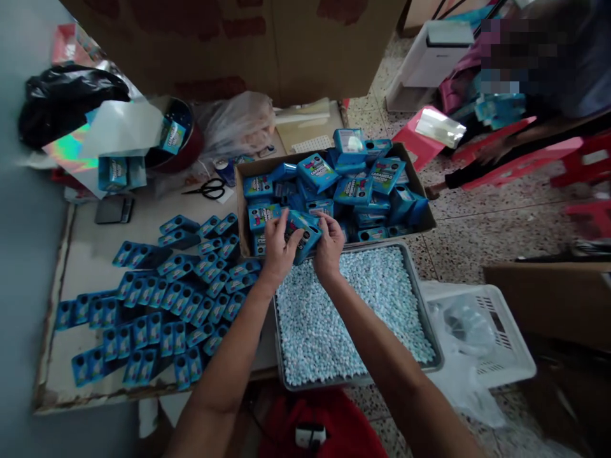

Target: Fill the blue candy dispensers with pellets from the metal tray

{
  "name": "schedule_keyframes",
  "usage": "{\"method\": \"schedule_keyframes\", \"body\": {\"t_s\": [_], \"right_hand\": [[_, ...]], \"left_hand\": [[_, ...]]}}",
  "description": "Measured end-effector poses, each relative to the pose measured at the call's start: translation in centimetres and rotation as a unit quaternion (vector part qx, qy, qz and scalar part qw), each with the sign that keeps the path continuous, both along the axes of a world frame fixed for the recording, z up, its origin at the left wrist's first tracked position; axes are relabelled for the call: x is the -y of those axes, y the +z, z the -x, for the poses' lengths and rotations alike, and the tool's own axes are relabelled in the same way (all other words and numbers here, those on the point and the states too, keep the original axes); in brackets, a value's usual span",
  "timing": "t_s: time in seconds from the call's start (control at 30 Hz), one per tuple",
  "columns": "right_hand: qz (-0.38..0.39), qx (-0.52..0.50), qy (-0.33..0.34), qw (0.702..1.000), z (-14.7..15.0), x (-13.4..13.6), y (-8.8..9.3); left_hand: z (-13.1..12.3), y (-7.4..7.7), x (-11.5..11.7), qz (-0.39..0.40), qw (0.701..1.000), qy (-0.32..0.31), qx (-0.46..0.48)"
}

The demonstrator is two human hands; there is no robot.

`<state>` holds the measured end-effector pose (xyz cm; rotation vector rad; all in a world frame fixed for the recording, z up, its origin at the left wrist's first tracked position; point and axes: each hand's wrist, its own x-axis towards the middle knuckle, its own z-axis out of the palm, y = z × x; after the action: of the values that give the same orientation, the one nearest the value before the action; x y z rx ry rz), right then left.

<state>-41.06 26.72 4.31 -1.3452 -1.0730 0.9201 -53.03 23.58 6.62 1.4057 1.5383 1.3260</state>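
Note:
Between my two hands is a small blue candy box [305, 236], held over the near edge of an open cardboard carton [242, 238]. My left hand [280, 245] grips its left side, thumb across the front. On its right side, my right hand [329, 242] pinches the upper edge. Many similar blue boxes [317, 172] lie jumbled in the carton. Just below my hands sits a grey tray [436, 356] full of small pale blue and white candies [348, 318]. To the left, rows of blue boxes with dark round openings [143, 292] stand on the table.
Black scissors [207, 189] and a dark flat device [114, 210] lie on the table [90, 254]. Behind them are a red bucket [188, 143] and plastic bags [238, 124]. A white basket [510, 331] is at right. Another person [568, 76] sits beyond, near pink stools [534, 159].

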Motion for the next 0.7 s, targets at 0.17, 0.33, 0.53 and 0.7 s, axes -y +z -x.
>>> {"method": "schedule_keyframes", "body": {"t_s": [0.17,0.33,0.53,0.7], "right_hand": [[-0.002,-0.008,-0.014,1.000,-0.5,1.5,2.1],[0.019,-0.016,-0.001,1.000,-0.5,6.7,5.4],[0.062,0.118,0.229,0.964,-6.7,11.8,1.9],[-0.008,0.410,0.455,0.790,-11.3,7.3,-5.8]], "left_hand": [[-0.5,1.5,1.7,0.044,0.994,-0.006,0.096],[0.9,4.5,3.3,0.135,0.964,-0.116,0.199],[2.9,-0.1,12.0,0.261,0.909,0.017,0.323],[0.4,-5.4,18.7,0.288,0.871,0.216,0.335]]}}
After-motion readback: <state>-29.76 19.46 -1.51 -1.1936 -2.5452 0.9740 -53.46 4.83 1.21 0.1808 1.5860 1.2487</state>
